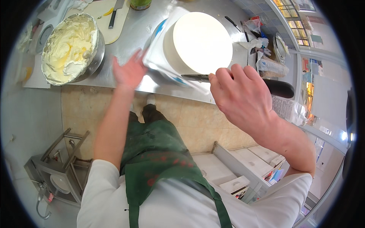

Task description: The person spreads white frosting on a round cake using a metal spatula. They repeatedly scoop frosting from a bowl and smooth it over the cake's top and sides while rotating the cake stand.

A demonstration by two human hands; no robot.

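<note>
A tall round cake (203, 42) coated smoothly in white cream stands on a square white board (152, 60), with a turntable partly hidden underneath. My right hand (242, 91) grips the black handle of a spatula (196, 77) whose narrow metal blade lies low in front of the cake. My left hand (129, 69) is blurred, fingers apart, near the board's left corner; whether it touches the board I cannot tell. To its left, a metal bowl (100, 54) holds pale yellow whipped cream (68, 48).
Behind the bowl, a kitchen knife (114, 17) rests on a white cutting board (121, 25). A green can (140, 4) stands at the back. Tools and plastic bags (258, 42) crowd the steel table's (137, 31) right end. A metal sink stand (57, 168) is at lower left.
</note>
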